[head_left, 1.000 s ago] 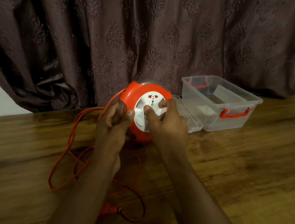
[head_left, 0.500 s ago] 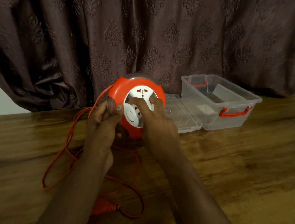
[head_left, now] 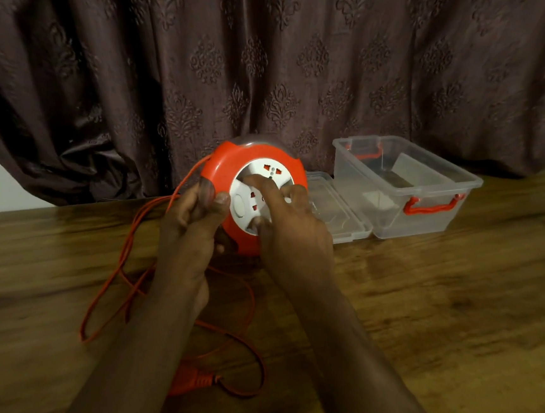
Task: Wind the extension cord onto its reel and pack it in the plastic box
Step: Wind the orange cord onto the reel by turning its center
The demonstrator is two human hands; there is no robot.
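Dark brown patterned curtain [head_left: 284, 57] closes the upper frame; a brown wooden table [head_left: 453, 289] fills the lower half. At centre, the left hand [head_left: 194, 226] is closed around the left rim of the round orange plastic cord reel [head_left: 261, 164], thumb pressed on its front edge, holding it upright. The right hand [head_left: 289, 224] lies on the white socket face [head_left: 263, 187] with fingers spread and curled, apparently set to turn it; whether it pinches a knob cannot be told.

Outward from the hands, the thin orange extension cord [head_left: 127, 252] leaves the reel's upper left and falls in loose, crossing loops at left centre, ending at the orange plug [head_left: 194, 379] in the lower centre, beside the left forearm. Most of the cord appears unwound.

Likely faults: crossed loops could tighten into a knot as cord is drawn in; the plug could snag on a forearm or whip across the wood; the reel could slip from a one-sided grip.

Right of centre, the clear rectangular plastic box with orange handles [head_left: 430, 212] stands open, its clear lid [head_left: 341, 213] lying flat just beside the reel. The lid crowds the right hand's turning arc. Open table lies at lower right; the near table edge is out of frame.
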